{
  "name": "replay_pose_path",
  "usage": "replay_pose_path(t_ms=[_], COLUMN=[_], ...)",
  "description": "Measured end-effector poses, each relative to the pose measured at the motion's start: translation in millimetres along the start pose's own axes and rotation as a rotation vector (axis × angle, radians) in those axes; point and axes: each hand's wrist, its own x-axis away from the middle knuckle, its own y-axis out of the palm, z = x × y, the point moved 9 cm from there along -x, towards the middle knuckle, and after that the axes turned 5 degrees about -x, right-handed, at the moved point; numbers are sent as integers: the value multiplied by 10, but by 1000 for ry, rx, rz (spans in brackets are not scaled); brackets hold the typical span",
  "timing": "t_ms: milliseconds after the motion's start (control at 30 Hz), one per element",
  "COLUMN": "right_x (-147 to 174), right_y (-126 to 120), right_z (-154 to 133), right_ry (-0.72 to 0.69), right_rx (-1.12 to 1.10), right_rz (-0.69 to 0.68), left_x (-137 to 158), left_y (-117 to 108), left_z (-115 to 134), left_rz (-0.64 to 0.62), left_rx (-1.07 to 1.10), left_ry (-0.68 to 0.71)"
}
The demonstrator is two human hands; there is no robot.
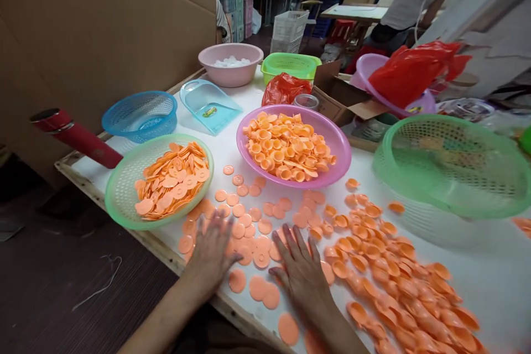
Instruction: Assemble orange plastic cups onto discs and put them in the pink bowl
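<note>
Many flat, round orange plastic discs (261, 259) are spread over the white table top. My left hand (211, 257) rests palm down on some of them near the front edge, fingers spread. To its right, my right hand (301, 271) also lies over discs with its fingers apart. Neither hand grips anything. Right of my right hand is a long heap of orange spoon-shaped or cup-shaped pieces (394, 276). A green perforated basket (120, 193) holds a pile of orange discs (174, 180). A pink-purple bowl (286, 178) contains small orange cup-like pieces (286, 146).
A blue basket (139, 116), a clear blue scoop (213, 108) and a pink basin (230, 73) stand farther back. Stacked green baskets (456, 177) are at right, near a cardboard box (332, 97). A red cylinder (78, 138) juts over the left edge. A person (404, 11) sits behind.
</note>
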Motion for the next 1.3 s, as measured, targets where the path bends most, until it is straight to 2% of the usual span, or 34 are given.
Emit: replay_pose_path(t_ms=[67, 133, 200, 233, 367, 433, 500, 600, 667, 767, 867, 1033, 1100, 1200, 1300], right_x=[75, 113, 108, 91, -25, -161, -378, -681, -736, -561, -405, -606, -649, -590, -543], right_y=[-31, -83, -140, -152, -35, 18, 42, 8, -20, 10, 98, 56, -15, -38, 48], right_z=[68, 93, 3, -103, -653, -670, -511, -337, -484, -947, -1126, -689, -627, -850, -1229], right_ry=[40, 116, 158, 136, -162, -194, -135, -59, -122, -317, -360, -184, -184, -281, -357], right_rx=[7, 24, 40, 38, -49, -72, -77, -99, -131, -179, -194, -149, -151, -214, -313], right_rz=[-2, 15, 53, 65, 2, -14, -13, 32, 62, 59, 28, 45, 61, 60, 19], left_x=[211, 318, 272, 216, -16, -47, 5, 195, 351, 533, 552, 320, 272, 305, 361], left_y=[57, 171, 269, 296, 326, 316, 276, 154, 109, 164, 219, 163, 134, 72, -21], left_z=[-349, -470, -377, -302, -82, -76, -158, -432, -635, -814, -787, -548, -552, -724, -962], left_rz=[-13, -60, -87, -87, -98, -131, -168, -175, -174, -190, -153, -71, -81, -102, -97], left_rx=[-55, -91, -109, -116, -118, -106, -109, -173, -186, -87, 21, 107, 130, 184, 223], left_ry=[-241, -311, -250, -221, -199, -198, -199, -224, -228, -198, -181, -103, -51, -25, -89])
